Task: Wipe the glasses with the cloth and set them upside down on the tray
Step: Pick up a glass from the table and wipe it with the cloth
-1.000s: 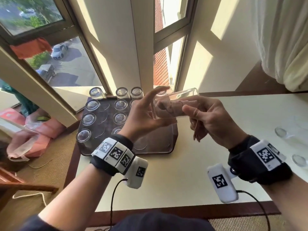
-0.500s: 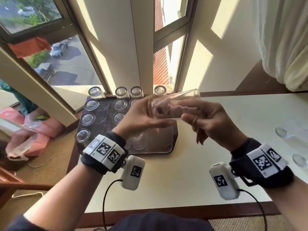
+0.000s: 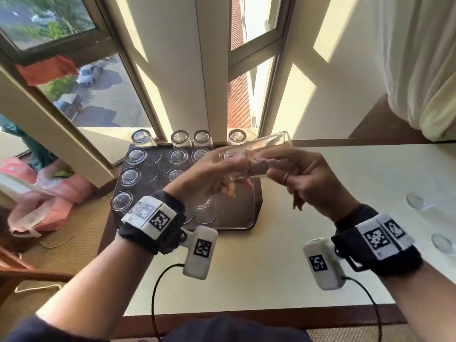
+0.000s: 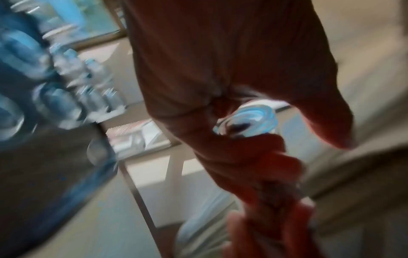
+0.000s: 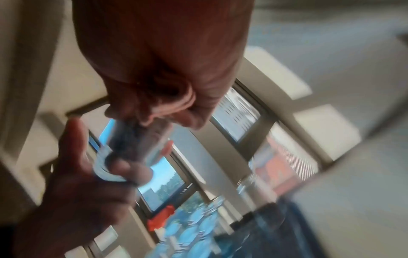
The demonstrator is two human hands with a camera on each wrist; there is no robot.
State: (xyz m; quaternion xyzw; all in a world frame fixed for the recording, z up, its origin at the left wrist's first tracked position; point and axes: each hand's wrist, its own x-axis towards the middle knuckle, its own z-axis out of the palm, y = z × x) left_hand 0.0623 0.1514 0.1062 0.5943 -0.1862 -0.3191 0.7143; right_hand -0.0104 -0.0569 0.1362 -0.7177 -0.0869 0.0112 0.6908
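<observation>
Because it is thin, smooth and breakable, the glass (image 3: 271,146) wants a firm, gentle hold on its wall – the right hand (image 3: 313,181) curls round the body, the left hand (image 3: 209,176) pinches the rim, and the one cloth (image 3: 256,167) is stuffed inside. Right of the right fingers, two bare glasses (image 3: 417,201) wait. Beyond the left fingers lies one tray (image 3: 256,208) – at least ten upturned glasses (image 3: 135,155) on it
</observation>
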